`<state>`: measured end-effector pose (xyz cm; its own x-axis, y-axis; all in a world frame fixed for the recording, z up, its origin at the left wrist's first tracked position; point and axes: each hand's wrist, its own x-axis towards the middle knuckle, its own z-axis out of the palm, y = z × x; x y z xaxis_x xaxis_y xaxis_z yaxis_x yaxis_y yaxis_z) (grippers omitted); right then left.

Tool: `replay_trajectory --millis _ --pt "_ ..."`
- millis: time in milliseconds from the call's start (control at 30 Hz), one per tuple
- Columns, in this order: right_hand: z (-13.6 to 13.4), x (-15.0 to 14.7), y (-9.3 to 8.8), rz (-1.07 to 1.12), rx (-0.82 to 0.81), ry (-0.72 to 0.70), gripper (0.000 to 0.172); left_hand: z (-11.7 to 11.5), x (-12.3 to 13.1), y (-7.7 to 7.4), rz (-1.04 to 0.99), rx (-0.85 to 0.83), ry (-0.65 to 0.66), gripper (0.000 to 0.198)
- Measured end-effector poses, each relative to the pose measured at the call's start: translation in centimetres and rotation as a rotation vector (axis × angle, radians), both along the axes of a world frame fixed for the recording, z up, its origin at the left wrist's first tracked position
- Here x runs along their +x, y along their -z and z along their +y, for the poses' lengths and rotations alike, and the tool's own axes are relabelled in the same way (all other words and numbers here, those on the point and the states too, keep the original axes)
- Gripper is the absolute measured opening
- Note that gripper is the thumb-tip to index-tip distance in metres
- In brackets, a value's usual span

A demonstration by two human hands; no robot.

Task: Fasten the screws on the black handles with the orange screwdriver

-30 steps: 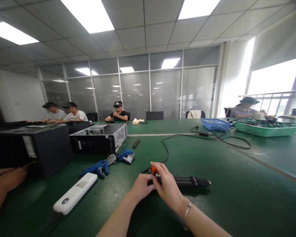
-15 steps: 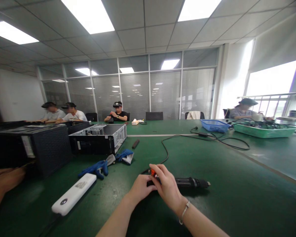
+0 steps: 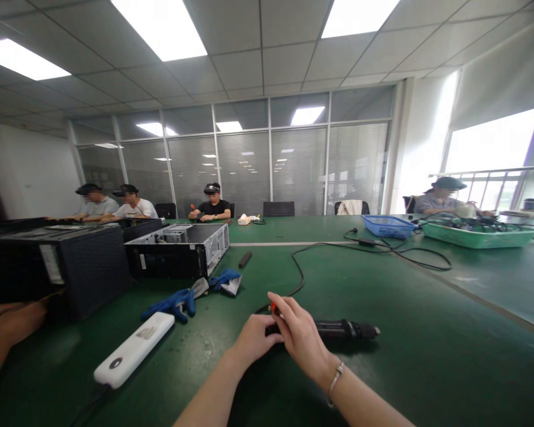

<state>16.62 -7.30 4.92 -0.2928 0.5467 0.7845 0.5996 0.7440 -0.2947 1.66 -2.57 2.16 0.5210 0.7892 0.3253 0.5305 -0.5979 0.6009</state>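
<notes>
A black electric screwdriver (image 3: 345,329) lies on the green table, its tip pointing right. My left hand (image 3: 254,338) is closed around its rear end, where the cord comes off. Over that same end, my right hand (image 3: 300,332) pinches a small orange-red piece (image 3: 273,307) between thumb and fingers. Most of that piece is covered by my fingers, so its kind is hidden. The middle of the screwdriver passes behind my right hand.
A white power adapter (image 3: 134,350) and blue gloves (image 3: 178,303) lie to the left, near open computer cases (image 3: 173,255). Another person's hands (image 3: 13,323) are at the nearest case. A black cord (image 3: 300,267) runs towards blue (image 3: 387,226) and green baskets (image 3: 476,236).
My right hand's fingers have shifted slightly, and less of the orange-red piece shows. My left hand and the screwdriver stay put. Across the table, a person's hands have moved apart.
</notes>
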Motion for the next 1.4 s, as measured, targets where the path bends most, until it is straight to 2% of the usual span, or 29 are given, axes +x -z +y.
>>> replay_trajectory --millis 133,267,400,500,700,933,1133,1267,1400 --pt "-0.18 -0.07 0.11 -0.041 0.032 -0.031 0.051 0.10 0.02 0.13 0.014 0.011 -0.037 0.016" --pt "-0.01 -0.03 0.32 -0.079 0.103 0.068 0.042 0.08 0.04 0.07 0.013 0.008 -0.024 0.015" --pt "0.09 0.00 0.18 -0.029 0.060 0.030 0.046 -0.16 0.04 -0.28 -0.003 -0.013 0.016 0.014" --pt "-0.02 -0.04 0.29 -0.028 0.044 -0.011 0.052 -0.09 0.03 -0.17 0.034 -0.018 -0.017 0.015" --pt "0.23 0.10 0.50 -0.079 0.090 0.079 0.041 0.23 0.04 0.35 0.012 0.002 -0.022 0.015" --pt "-0.05 0.08 0.18 -0.045 0.060 0.010 0.050 0.01 -0.01 -0.02 0.039 0.000 -0.034 0.014" --pt "0.05 0.12 0.51 -0.044 0.113 0.072 0.040 -0.10 0.07 -0.18 0.006 -0.010 -0.014 0.014" --pt "0.10 -0.07 0.61 -0.011 0.073 0.006 0.051 -0.21 0.05 -0.23 -0.001 -0.006 -0.001 0.013" --pt "-0.06 -0.26 0.83 -0.006 0.061 0.004 0.056 -0.09 0.03 0.00 0.009 0.013 -0.031 0.014"
